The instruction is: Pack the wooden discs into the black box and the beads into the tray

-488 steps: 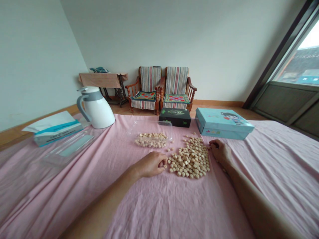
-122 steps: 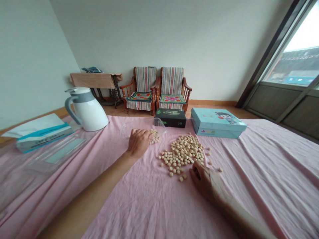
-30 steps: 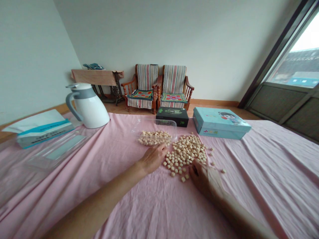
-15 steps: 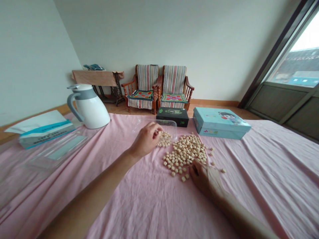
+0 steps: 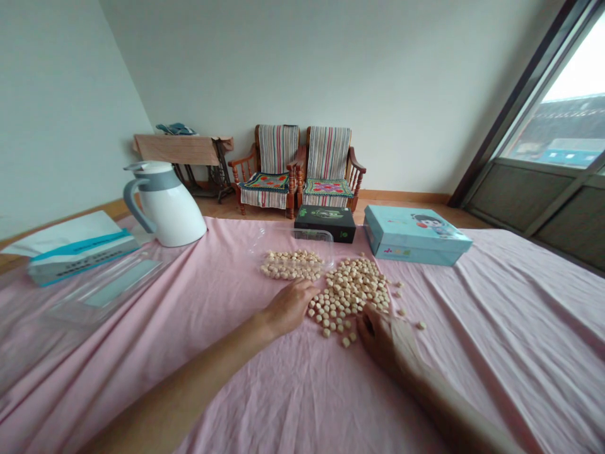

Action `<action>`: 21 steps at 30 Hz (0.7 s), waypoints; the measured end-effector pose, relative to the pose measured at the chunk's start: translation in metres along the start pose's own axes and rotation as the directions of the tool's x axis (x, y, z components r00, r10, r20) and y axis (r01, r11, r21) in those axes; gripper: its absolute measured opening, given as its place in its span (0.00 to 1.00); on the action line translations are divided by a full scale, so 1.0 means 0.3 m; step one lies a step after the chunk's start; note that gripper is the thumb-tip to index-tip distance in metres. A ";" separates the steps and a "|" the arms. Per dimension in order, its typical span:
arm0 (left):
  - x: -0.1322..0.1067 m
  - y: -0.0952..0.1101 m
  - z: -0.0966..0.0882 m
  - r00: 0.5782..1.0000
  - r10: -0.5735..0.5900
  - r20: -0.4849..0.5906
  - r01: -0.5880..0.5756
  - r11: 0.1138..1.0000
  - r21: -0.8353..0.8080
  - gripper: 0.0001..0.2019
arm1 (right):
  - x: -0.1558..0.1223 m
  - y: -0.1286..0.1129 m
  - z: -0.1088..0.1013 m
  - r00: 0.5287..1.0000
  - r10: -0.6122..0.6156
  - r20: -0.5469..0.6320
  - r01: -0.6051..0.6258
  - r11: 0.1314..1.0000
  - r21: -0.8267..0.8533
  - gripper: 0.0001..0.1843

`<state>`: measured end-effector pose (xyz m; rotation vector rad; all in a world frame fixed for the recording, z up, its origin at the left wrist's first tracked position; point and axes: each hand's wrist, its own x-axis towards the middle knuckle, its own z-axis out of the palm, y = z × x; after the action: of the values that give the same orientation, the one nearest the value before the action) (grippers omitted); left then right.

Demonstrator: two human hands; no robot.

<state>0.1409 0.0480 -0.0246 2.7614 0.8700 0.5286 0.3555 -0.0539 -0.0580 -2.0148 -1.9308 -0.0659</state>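
Small beige pieces like rounded cubes (image 5: 354, 280) lie in a loose heap on the pink cloth (image 5: 283, 397). My left hand (image 5: 292, 306) is at the heap's left edge, its fingers stretched toward the nearest pieces and nothing visible in them. At the front right of the heap rests my right hand (image 5: 385, 334), with curled fingers against the pieces; what they hold, if anything, is hidden. Behind my left hand stands a clear plastic container (image 5: 326, 236) with more of the same pieces spread along its bottom.
A black box (image 5: 326, 221) and a light blue box (image 5: 416, 243) stand at the cloth's far side. To the left are a white jug (image 5: 174, 211), a tissue pack (image 5: 85, 252) and a clear plastic lid (image 5: 113, 287). Several stray pieces lie right of the heap.
My left hand has moved from over the container down and toward me, to the heap's left edge, uncovering the pieces in the container. My right hand has stayed in place.
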 end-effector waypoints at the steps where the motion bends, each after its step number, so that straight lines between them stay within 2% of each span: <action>1: -0.003 -0.001 0.000 1.000 -0.017 0.007 0.017 1.000 0.000 0.15 | 0.000 0.000 -0.001 1.000 0.000 0.002 0.000 1.000 -0.002 0.12; 5: -0.010 0.008 -0.036 0.999 -0.012 0.042 0.012 1.000 0.003 0.12 | 0.001 0.000 -0.008 1.000 0.003 0.012 -0.003 1.000 -0.008 0.12; 8: 0.008 0.018 -0.102 1.000 0.029 0.009 -0.028 0.999 -0.044 0.07 | 0.003 -0.004 -0.016 1.000 -0.002 0.019 0.002 1.000 0.004 0.12; 11: 0.053 0.014 -0.180 0.980 0.019 -0.200 -0.042 0.993 -0.110 0.06 | 0.004 -0.010 -0.024 1.000 0.005 0.027 -0.005 1.000 0.004 0.12; 12: 0.069 0.009 -0.201 0.954 -0.004 -0.301 -0.031 0.993 -0.112 0.06 | 0.004 -0.011 -0.024 1.000 0.009 0.027 -0.009 1.000 0.002 0.12; 14: 0.095 -0.001 -0.225 0.872 -0.045 -0.487 0.009 0.997 -0.077 0.09 | 0.004 -0.010 -0.020 1.000 0.009 0.023 -0.009 1.000 0.003 0.11; 15: 0.101 -0.004 -0.227 0.835 -0.047 -0.548 0.023 0.998 -0.050 0.10 | 0.004 -0.008 -0.016 1.000 0.006 0.016 -0.006 1.000 0.009 0.11; 16: 0.101 -0.003 -0.223 0.818 -0.033 -0.574 0.024 0.999 -0.024 0.11 | 0.003 -0.005 -0.011 1.000 0.002 0.011 -0.003 1.000 0.014 0.11; 17: 0.096 0.000 -0.214 0.828 -0.010 -0.560 0.010 1.000 -0.002 0.09 | 0.003 -0.002 -0.006 1.000 0.000 0.008 0.000 1.000 0.017 0.11; 18: 0.085 0.007 -0.201 0.860 0.013 -0.511 -0.009 1.000 0.011 0.08 | 0.003 0.001 -0.003 1.000 -0.001 0.007 0.001 1.000 0.017 0.11; 21: 0.033 0.033 -0.151 0.972 0.029 -0.233 -0.031 0.999 -0.005 0.02 | 0.004 0.003 -0.002 1.000 0.000 0.016 -0.001 1.000 0.014 0.11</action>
<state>0.1359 0.0496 0.0224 2.7465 0.8713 0.8749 0.3567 -0.0529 -0.0574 -2.0130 -1.9351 -0.0369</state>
